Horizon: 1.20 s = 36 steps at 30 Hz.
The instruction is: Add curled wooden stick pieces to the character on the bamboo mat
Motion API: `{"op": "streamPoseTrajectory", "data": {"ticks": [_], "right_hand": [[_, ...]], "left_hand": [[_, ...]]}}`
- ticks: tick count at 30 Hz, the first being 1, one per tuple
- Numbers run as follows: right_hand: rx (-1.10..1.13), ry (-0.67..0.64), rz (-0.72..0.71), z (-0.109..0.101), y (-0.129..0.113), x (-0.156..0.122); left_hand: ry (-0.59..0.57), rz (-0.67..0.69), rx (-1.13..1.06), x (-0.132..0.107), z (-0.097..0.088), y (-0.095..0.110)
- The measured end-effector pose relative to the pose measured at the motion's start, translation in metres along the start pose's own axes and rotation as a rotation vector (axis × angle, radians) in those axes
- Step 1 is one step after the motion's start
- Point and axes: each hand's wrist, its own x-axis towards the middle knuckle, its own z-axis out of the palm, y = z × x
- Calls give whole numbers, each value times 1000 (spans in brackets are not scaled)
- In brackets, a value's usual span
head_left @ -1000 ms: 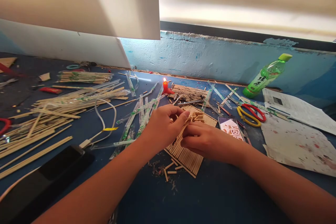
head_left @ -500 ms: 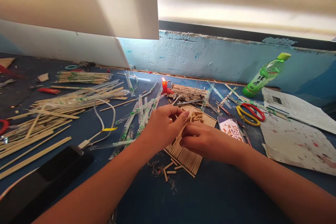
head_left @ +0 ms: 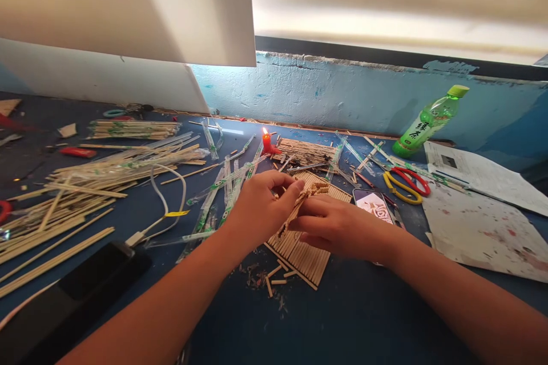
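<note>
My left hand is closed, thumb and fingers pinching a small structure of short wooden stick pieces. Close against it, my right hand has its fingers curled at the near side of the same structure; its fingertips are partly hidden. Both hands are above a flat mat of wooden sticks laid side by side. Behind the hands, a lit red candle stands beside a second row of sticks. Short cut stick pieces lie at the mat's near edge.
Bundles of chopsticks and torn plastic wrappers cover the left. A black power bank with a white cable lies in front. At right are a phone, scissors, a tilted green bottle and stained paper.
My right hand's fingers have shifted slightly, lifting and spreading a little at the stick structure. My left hand keeps its pinch. The whole view has moved slightly.
</note>
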Motion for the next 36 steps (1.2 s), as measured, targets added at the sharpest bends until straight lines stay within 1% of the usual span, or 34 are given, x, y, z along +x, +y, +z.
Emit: {"op": "streamPoseTrajectory", "data": {"ticks": [4, 11, 15, 21, 24, 32, 36], "right_hand": [[25, 14, -17, -3, 0, 0], [-40, 0, -44, 4, 1, 0], [-67, 6, -59, 5, 0, 0], [-105, -30, -65, 6, 1, 1], [-121, -28, -71, 7, 1, 0], [-95, -40, -46, 7, 0, 0], [-32, -41, -22, 4, -4, 0]], "left_hand": [[3, 2, -1, 1, 0, 0], [4, -4, 7, 1, 2, 0], [-4, -7, 0, 1, 2, 0], [-3, -10, 9, 0, 2, 1], [-9, -15, 1, 0, 2, 1], [-25, -26, -10, -1, 2, 2], [-18, -19, -12, 0, 2, 1]]}}
